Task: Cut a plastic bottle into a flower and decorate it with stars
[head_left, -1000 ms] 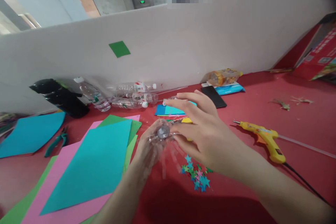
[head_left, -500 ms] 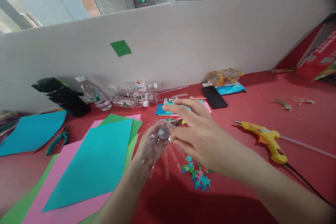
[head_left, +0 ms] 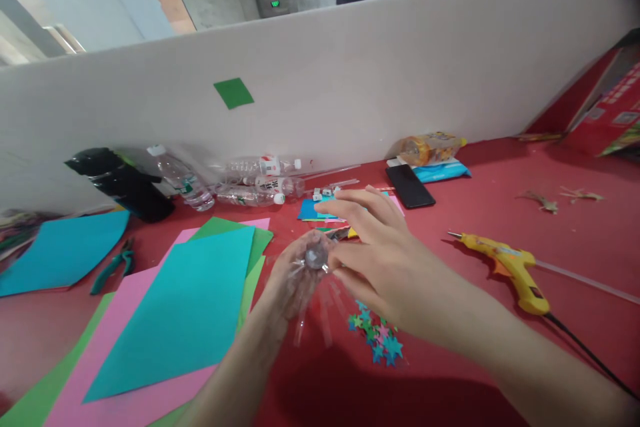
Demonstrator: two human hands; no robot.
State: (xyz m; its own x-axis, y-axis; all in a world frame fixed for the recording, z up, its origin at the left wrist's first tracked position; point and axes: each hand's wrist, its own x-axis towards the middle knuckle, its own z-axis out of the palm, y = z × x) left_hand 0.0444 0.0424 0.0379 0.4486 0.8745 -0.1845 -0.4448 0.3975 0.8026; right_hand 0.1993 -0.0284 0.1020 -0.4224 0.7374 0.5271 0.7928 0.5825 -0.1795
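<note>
A clear plastic piece, cut into thin strips that fan out around a round middle, is in my left hand. The fingers of that hand curl behind and under it, seen partly through the plastic. My right hand is on the piece's right side, thumb and a lower finger close together at a strip, the upper fingers stretched out above. Just below my right hand lies a pile of small paper stars in blue, green and pink.
Coloured paper sheets and pliers lie left. A yellow glue gun with a cord lies right. Plastic bottles, a black bottle and a phone are along the white partition.
The plastic piece and my left hand have shifted slightly right, and the strips hang at a different angle. My right hand has barely moved.
</note>
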